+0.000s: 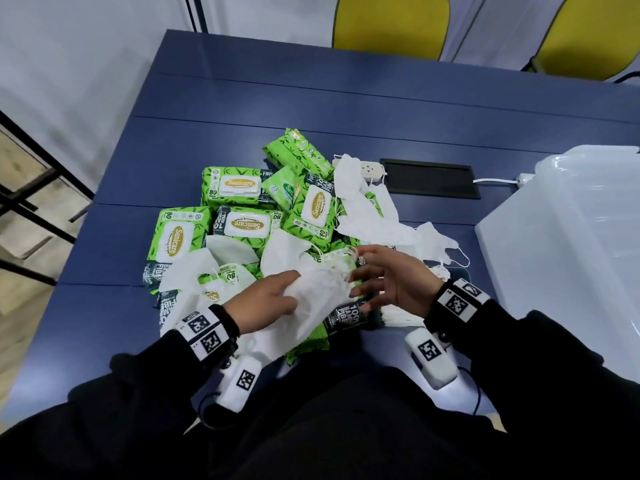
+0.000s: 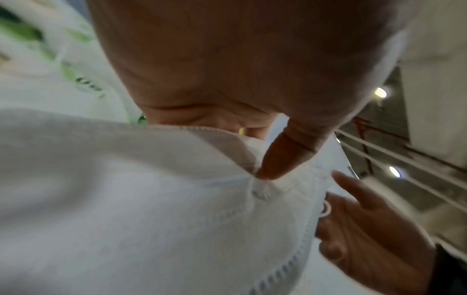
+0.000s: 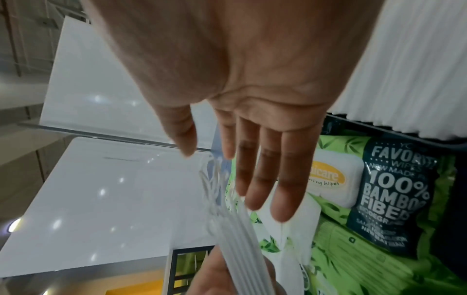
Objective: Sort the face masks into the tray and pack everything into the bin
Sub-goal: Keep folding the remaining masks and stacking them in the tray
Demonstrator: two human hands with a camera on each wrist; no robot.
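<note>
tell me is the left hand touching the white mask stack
Touching: the left wrist view shows the left hand pinching the white mask stack, thumb pressed into its seam.

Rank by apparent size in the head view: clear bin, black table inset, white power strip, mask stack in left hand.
1. clear bin, though cropped and nearer the camera.
2. mask stack in the left hand and black table inset: too close to rank; the stack is nearer.
3. white power strip, partly covered.
</note>
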